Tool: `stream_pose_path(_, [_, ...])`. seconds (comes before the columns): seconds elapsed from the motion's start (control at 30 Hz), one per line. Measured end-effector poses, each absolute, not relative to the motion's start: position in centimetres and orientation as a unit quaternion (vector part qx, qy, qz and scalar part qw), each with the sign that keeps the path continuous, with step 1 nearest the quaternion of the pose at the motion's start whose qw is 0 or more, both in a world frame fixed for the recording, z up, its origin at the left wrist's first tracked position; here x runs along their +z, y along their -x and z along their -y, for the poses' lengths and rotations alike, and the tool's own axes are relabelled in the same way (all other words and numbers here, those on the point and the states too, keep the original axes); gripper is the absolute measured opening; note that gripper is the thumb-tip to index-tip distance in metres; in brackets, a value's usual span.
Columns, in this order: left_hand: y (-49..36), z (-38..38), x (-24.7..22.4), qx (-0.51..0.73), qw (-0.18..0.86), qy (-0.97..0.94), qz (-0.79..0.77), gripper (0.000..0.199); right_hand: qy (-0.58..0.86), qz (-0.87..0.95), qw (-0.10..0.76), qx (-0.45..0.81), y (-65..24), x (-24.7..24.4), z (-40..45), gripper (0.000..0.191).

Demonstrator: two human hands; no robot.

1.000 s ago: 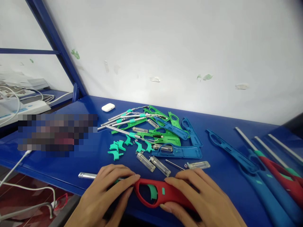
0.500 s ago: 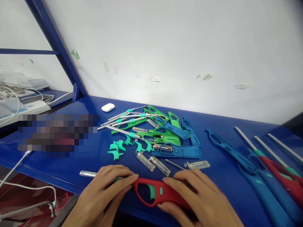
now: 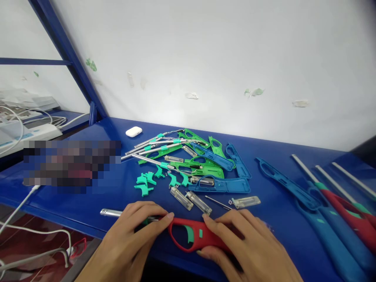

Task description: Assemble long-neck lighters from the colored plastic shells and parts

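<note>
A red long-nosed lighter (image 3: 210, 237) with a green trigger lies crosswise between my hands at the table's front edge. My left hand (image 3: 138, 235) is closed around its nozzle end, and the metal tube (image 3: 111, 212) sticks out to the left. My right hand (image 3: 246, 243) grips the body at the right, thumb below and fingers on top. Just beyond are clear fuel tanks (image 3: 198, 202), a thin screwdriver (image 3: 217, 202) and several loose green triggers (image 3: 143, 189). The fingers hide part of the nozzle joint and the handle's end.
Green shell halves (image 3: 205, 168), blue shell halves (image 3: 220, 185) and metal tubes with wires (image 3: 158, 149) are piled at mid-table. Blue lighters (image 3: 326, 231) and red lighters (image 3: 346, 209) lie at the right. A white earphone case (image 3: 134, 132) stands near the wall. A blurred-out patch covers the left.
The view has shifted slightly. Both hands keep their hold on the red lighter, which sits a little higher and further right in the picture.
</note>
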State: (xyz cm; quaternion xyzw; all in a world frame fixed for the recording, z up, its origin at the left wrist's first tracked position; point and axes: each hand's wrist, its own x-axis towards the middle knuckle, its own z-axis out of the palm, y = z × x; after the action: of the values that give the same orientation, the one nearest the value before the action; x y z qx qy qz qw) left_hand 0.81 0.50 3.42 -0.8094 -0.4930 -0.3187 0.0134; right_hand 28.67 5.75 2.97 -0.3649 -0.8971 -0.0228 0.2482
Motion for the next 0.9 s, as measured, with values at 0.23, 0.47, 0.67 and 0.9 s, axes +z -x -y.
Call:
stream_pose_path(0.23, [-0.2,0.0,3.7,-0.277,0.063,0.811,0.511,0.041,0.353,0.902,0.243,-0.044,-28.8,2.6,-5.9,0.044])
stream_pose_path(0.47, [1.9,0.1,4.5,-0.258,0.127,0.797,0.531,0.023,0.337,0.898,0.273,-0.075,-28.8,2.2,-6.1,0.047])
stream_pose_path(0.67, [1.2,-0.4,4.8,-0.255,0.116,0.813,0.511,0.027,0.325,0.893,0.297,-0.097,-28.0,2.5,-6.0,0.054])
stream_pose_path(0.9, [2.9,1.7,2.9,-0.155,0.091,0.832,0.525,0.053,0.319,0.901,0.291,-0.033,-29.0,2.1,-6.2,0.048])
